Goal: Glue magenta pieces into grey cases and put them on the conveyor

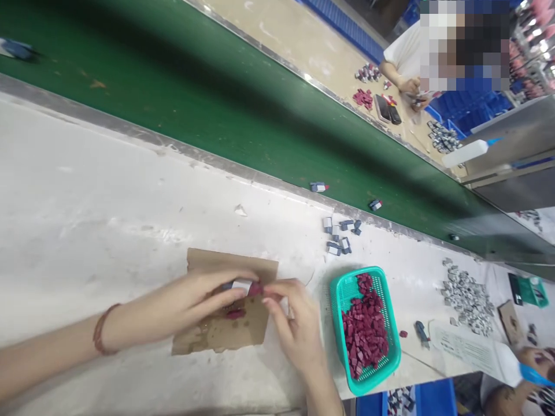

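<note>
Between the thumb and fingers of my left hand (177, 306) is a small blue-and-white plastic part (241, 286). A maroon piece (255, 288) sits at the right end of that part, and the fingertips of my right hand (299, 329) pinch it there. Both hands are over a brown cardboard sheet (255, 323) with wet-looking spots. Another maroon piece (235, 314) lies on the cardboard below the held part. To the right of my right hand stands a green basket (395, 370) full of maroon pieces (366, 329).
A green conveyor belt (195, 110) crosses behind, carrying a few parts. Several blue-and-white parts (333, 248) lie near its edge. Grey pieces (468, 297) are heaped at right, near a white bottle (472, 349). A co-worker (405, 58) sits across the belt; another person's arm shows bottom right.
</note>
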Tool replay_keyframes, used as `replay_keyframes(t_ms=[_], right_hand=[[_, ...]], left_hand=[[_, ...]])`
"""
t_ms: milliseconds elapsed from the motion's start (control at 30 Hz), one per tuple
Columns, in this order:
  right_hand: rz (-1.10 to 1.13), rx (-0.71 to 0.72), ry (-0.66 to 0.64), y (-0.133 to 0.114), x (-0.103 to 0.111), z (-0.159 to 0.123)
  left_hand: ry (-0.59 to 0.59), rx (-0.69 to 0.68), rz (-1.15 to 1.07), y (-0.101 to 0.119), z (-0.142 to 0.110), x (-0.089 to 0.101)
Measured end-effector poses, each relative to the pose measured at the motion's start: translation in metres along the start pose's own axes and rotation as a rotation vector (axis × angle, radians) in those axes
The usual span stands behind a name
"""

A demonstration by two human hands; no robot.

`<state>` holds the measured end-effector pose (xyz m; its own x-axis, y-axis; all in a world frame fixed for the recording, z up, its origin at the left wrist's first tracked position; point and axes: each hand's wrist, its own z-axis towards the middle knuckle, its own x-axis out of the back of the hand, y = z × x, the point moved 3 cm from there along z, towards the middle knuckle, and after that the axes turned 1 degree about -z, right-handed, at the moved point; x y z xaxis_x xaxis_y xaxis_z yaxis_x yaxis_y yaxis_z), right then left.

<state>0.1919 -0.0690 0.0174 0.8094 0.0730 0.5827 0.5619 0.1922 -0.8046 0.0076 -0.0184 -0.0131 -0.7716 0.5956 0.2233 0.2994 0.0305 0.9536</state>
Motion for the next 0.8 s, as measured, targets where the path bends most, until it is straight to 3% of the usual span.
replay_keyframes(t_ms=[100,200,300,400,533,700,800], right_hand=[[-0.300,-0.134,0.211,0.020,0.055,-0.022],[-0.612,-0.323,0.195,0.052,0.098,-0.049],[-0.718,-0.421,0.122,0.080,0.116,-0.068],[-0.695,-0.457,0.118,0.095,0.116,-0.073],[-0.632,-0.496,0.182,0.098,0.112,-0.070],[-0.309,-0.594,0.317,0.089,0.115,-0.069],[-0.027,-0.634,0.428,0.080,0.114,-0.069]], left_hand=[[0.079,-0.096,0.128,0.004,0.037,0.025],[0.353,-0.126,0.303,0.000,0.080,0.060],[0.464,-0.162,0.521,-0.005,0.122,0.081],[0.487,-0.210,0.636,-0.007,0.154,0.083],[0.457,-0.299,0.705,0.002,0.176,0.055],[0.016,-0.680,0.822,0.024,0.185,-0.021],[-0.070,-0.694,0.809,0.031,0.190,-0.054]])
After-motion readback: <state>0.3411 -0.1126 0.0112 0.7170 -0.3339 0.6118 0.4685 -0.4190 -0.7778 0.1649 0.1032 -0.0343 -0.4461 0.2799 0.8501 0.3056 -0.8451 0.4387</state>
